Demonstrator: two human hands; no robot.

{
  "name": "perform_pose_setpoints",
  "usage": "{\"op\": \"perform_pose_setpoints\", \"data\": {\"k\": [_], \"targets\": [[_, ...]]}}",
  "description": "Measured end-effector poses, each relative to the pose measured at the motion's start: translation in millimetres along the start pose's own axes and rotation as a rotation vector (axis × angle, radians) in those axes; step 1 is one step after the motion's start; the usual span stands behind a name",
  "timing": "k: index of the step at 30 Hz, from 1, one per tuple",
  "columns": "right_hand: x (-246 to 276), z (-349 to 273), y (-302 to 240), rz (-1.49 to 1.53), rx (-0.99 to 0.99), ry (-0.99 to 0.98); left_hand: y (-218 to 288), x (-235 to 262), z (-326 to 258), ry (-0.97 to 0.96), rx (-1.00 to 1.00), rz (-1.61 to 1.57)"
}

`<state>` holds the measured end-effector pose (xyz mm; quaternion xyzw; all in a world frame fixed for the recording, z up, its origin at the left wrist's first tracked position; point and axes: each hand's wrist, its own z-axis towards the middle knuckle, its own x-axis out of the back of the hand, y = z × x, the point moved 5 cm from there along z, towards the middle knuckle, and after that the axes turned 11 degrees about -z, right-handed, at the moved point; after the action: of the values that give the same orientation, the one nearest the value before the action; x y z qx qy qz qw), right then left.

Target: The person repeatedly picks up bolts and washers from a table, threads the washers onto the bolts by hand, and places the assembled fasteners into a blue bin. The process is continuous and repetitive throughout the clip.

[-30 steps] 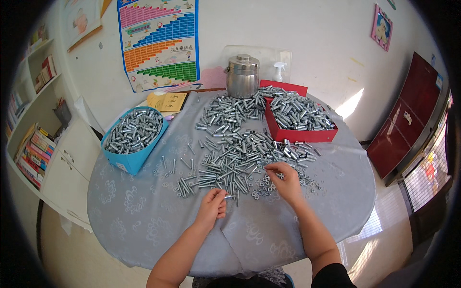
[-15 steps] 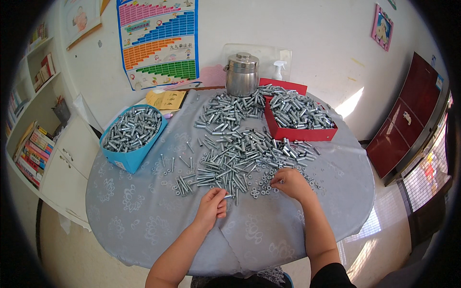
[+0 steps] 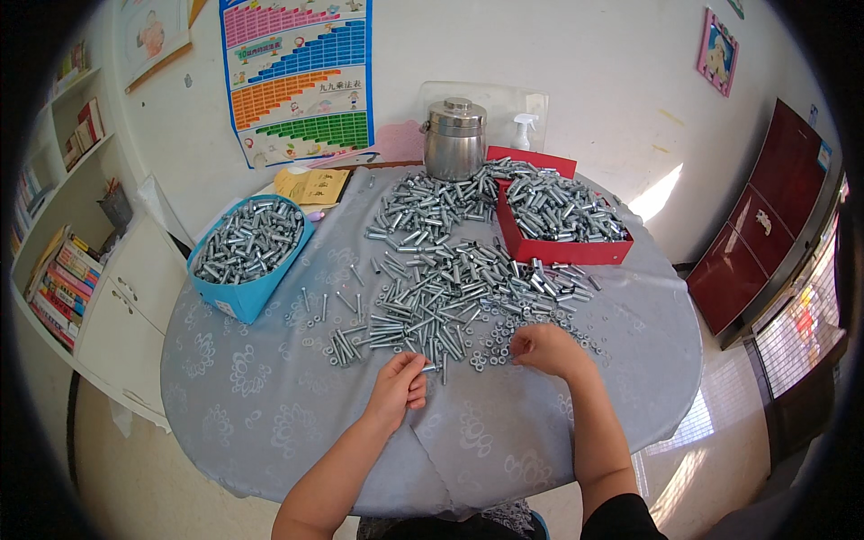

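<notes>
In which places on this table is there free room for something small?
Gray cloth shows bare between the left forearm and right forearm, in front of the blue box, and right of the loose nuts. The middle, heaped with bolts toward the red box, is crowded.

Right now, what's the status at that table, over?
Left hand pinching a metal piece. Right hand beside small metal rings, grip unclear. Loose bolts heaped just beyond left hand.
</notes>
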<state>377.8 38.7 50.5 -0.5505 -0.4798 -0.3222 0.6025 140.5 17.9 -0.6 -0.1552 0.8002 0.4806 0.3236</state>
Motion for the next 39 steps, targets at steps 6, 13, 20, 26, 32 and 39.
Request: {"op": "perform_pose_setpoints", "data": {"k": [6, 13, 20, 26, 32, 39], "targets": [[6, 2, 4, 0.181, -0.047, 0.052, -1, -1, -1, -0.003, 0.008, -0.031], [-13, 6, -40, 0.810, 0.079, -0.038, -8, -5, -1, -0.051, 0.056, -0.075], [-45, 8, -63, 1.043, 0.103, -0.164, -13, -13, -5, -0.088, 0.115, -0.066], [-48, 8, -64, 1.018, 0.053, -0.145, -13, -14, -7, -0.096, 0.162, -0.152], [-47, 8, -67, 0.949, 0.095, 0.011, -16, -10, -3, -0.118, 0.179, -0.222], [-41, 4, -75, 0.759, 0.178, 0.099, -19, -6, -1, -0.124, 0.180, -0.233]]}}
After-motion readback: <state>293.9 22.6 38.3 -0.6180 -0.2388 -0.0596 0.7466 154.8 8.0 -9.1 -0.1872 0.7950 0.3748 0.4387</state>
